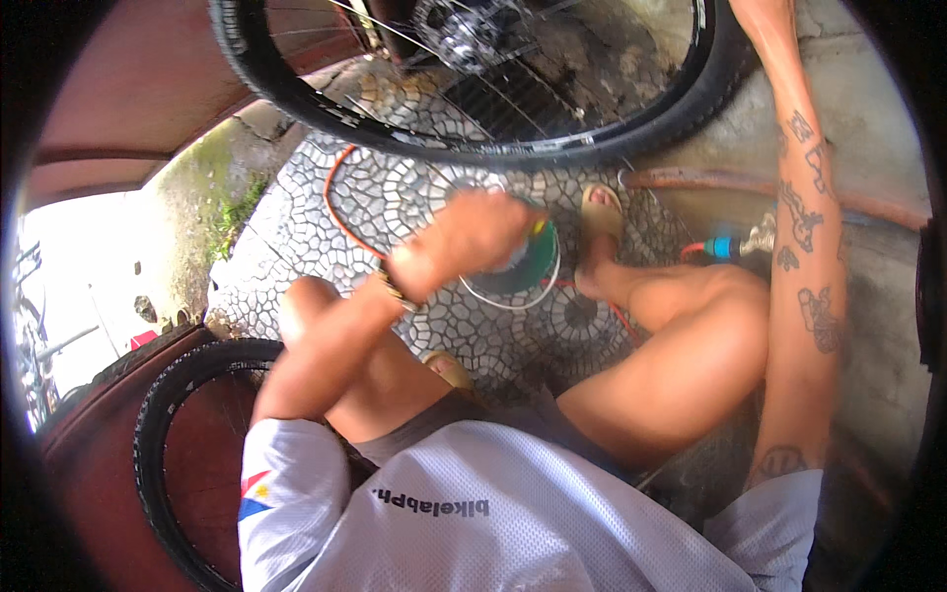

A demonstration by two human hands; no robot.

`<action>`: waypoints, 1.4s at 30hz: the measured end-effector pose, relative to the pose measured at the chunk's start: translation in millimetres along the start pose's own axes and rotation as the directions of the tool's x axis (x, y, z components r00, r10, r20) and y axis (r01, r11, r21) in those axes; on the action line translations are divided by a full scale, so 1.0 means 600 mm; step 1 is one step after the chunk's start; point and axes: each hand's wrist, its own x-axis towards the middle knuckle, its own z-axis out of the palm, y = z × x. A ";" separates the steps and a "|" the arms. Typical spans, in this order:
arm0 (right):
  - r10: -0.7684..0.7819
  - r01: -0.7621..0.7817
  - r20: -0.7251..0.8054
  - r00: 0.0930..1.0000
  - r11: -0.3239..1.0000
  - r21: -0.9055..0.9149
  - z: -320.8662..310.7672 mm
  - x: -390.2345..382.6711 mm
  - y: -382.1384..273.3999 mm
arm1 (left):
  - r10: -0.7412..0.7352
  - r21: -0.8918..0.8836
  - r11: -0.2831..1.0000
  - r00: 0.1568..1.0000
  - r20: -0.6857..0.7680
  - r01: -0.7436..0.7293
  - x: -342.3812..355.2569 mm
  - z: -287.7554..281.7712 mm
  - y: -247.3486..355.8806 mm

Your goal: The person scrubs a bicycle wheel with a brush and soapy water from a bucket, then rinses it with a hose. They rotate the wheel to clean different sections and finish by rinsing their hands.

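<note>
Up in the head view, the left hand [483, 232] is over the green bucket [538, 264] on the pebbled paving [464, 345], but it's blurred, so I can't tell whether its fingers close on the yellow thing [539, 226] showing beside them; the right hand is past the top edge, fingers unseen. Just beyond the bucket is the bicycle wheel [469, 44], tyre [715, 94] already mounted, and how much work remains on it I can't judge. It looks black, broad and knobbly, its upper part cut off.
</note>
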 end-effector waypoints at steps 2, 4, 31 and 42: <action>-0.046 -0.060 0.221 0.974 0.891 0.450 -0.011 0.006 -0.017 | -0.069 -0.055 0.996 0.995 -0.073 0.065 -0.027 0.108 -0.033; 0.069 -0.141 0.229 0.971 0.938 0.316 -0.020 0.006 -0.063 | -0.136 -0.363 0.931 0.897 -0.420 -0.028 -0.062 0.163 -0.093; -0.710 0.007 0.350 0.611 0.447 0.894 0.095 0.015 -0.638 | -0.812 -0.763 0.581 0.141 -0.566 0.283 -0.842 -0.364 -0.293; -0.541 0.305 0.422 0.728 0.806 0.508 0.225 0.027 -0.376 | -0.483 -0.357 0.868 0.417 -0.770 0.345 -0.617 -0.395 0.008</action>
